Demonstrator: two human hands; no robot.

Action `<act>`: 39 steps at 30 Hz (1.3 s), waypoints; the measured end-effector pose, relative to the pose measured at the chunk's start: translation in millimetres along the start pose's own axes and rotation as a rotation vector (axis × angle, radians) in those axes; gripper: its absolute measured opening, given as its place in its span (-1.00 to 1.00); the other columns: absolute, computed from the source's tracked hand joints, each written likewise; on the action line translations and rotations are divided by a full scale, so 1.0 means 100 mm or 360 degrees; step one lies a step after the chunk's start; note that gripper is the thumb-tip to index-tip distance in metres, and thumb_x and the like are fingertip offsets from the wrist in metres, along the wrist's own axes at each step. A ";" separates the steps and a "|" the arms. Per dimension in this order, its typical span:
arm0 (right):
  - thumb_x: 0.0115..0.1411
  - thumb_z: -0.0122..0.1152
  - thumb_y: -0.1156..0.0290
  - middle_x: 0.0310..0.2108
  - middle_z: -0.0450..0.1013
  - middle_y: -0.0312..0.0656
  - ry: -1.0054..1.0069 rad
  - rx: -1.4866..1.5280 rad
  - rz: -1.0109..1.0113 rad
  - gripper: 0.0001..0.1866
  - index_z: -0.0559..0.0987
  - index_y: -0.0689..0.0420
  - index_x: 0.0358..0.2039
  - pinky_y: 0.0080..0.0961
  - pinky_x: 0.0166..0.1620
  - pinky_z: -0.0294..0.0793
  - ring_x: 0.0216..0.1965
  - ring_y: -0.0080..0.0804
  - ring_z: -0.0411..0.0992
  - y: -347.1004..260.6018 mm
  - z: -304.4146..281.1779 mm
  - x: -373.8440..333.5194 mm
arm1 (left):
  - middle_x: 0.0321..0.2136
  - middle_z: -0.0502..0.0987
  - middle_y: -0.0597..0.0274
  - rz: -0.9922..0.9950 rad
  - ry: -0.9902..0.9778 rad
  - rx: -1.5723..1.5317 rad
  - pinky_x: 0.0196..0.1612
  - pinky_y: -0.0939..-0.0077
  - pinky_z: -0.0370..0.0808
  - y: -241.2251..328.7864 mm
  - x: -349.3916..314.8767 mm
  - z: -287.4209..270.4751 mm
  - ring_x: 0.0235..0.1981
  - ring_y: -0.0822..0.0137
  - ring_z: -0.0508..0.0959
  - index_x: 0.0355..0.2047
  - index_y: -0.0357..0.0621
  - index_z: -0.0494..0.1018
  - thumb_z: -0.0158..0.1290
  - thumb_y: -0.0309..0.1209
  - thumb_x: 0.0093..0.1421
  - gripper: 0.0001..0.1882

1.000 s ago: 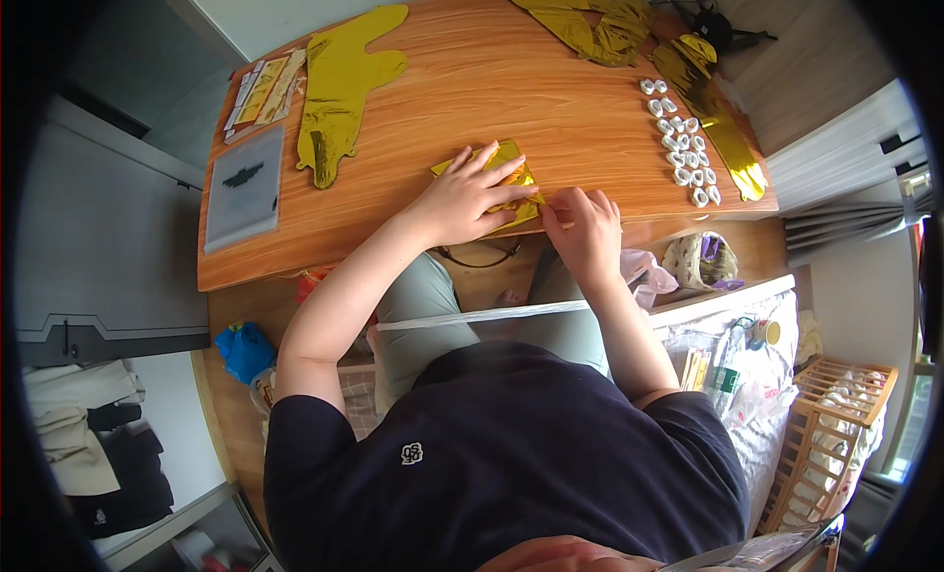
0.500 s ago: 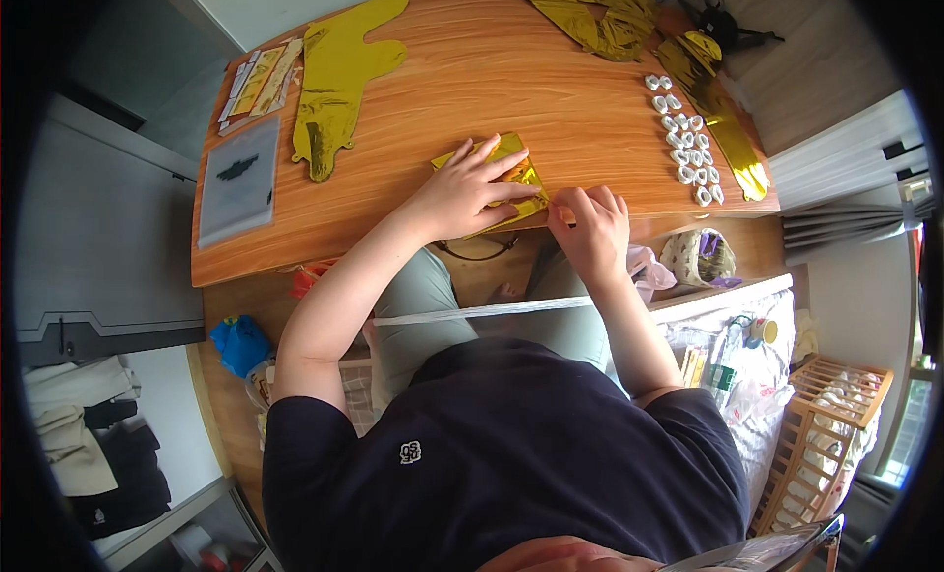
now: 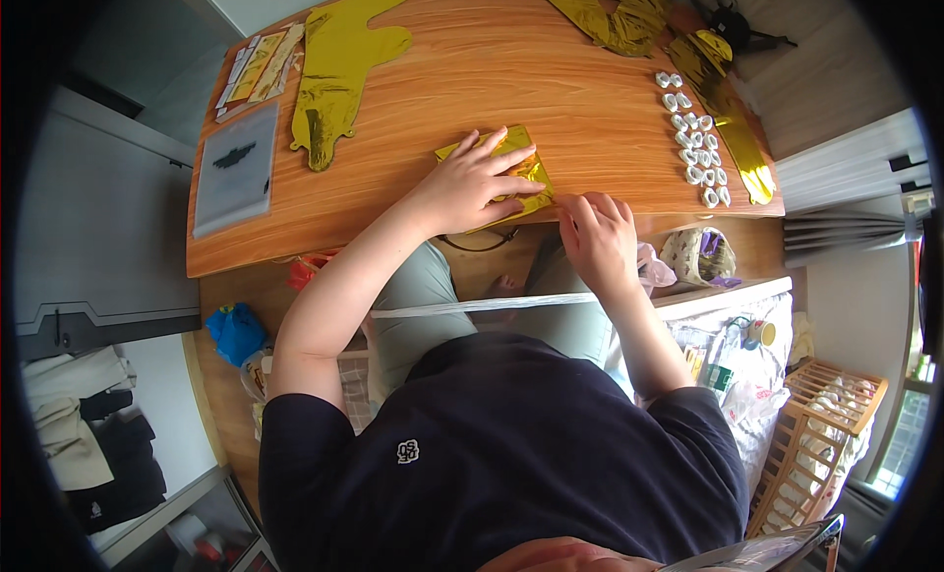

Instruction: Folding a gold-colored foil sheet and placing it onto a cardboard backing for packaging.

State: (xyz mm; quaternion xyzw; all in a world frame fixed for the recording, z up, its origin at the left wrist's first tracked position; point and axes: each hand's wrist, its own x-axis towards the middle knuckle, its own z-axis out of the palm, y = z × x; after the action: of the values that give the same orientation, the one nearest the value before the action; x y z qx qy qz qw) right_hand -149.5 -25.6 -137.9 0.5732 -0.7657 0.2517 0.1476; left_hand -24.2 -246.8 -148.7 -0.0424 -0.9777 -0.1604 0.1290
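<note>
A folded gold foil balloon [image 3: 534, 171] lies flat near the front edge of the wooden table. My left hand [image 3: 479, 183] rests on top of it with fingers spread, pressing it down and covering much of it. At its right corner, by the table's edge, my right hand [image 3: 602, 240] is closed in a pinch. Whatever sits between those fingertips is too small to make out.
An unfolded gold foil balloon [image 3: 339, 65] lies at the table's left. More gold foil [image 3: 629, 21] is at the far right, beside several small white rolls [image 3: 696, 144]. A clear plastic bag [image 3: 234, 174] and flat packets [image 3: 258, 68] lie far left.
My right hand has shifted slightly to the right, still pinched near the foil's corner. The left hand stays spread on the foil. The whole view has tilted a little.
</note>
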 end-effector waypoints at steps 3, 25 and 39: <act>0.20 0.31 0.48 -0.24 0.61 -0.25 0.0054 0.0007 -0.0077 -0.69 0.62 0.04 -0.02 -0.30 -0.01 0.45 -0.12 -0.29 0.54 0.01 0.02 -0.02 | 0.42 0.29 0.27 0.0004 -0.0003 -0.0009 0.46 -0.29 0.02 0.00 0.00 -0.01 0.45 -0.30 0.13 0.16 0.45 0.56 0.13 -0.04 0.33 -0.62; 0.21 0.32 0.49 -0.27 0.57 -0.27 -0.0131 0.0262 -0.0180 -0.85 0.59 0.10 -0.19 -0.22 0.11 0.37 -0.15 -0.20 0.51 0.17 0.04 0.15 | 0.39 0.34 0.34 -0.0005 -0.0091 -0.0103 0.48 -0.25 -0.01 -0.05 0.02 -0.03 0.48 -0.11 0.14 0.13 0.45 0.59 0.14 -0.09 0.33 -0.65; 0.15 0.38 0.46 0.03 0.55 -0.13 -0.0513 0.0514 -0.1034 -0.69 0.62 0.12 -0.06 -0.21 0.06 0.55 0.02 -0.12 0.53 0.35 0.20 0.83 | 0.46 0.12 -0.13 -0.0362 0.0275 -0.1659 0.48 0.13 0.16 -0.23 0.06 -0.22 0.49 0.02 0.14 0.52 -0.01 -0.09 0.30 -0.25 0.24 0.00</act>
State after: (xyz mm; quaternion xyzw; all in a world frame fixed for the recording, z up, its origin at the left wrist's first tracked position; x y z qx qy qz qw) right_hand -206.4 -96.2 -119.5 0.8337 -0.5083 0.2158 0.0055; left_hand -27.4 -275.6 -134.2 0.0188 -0.7527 -0.6401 0.1527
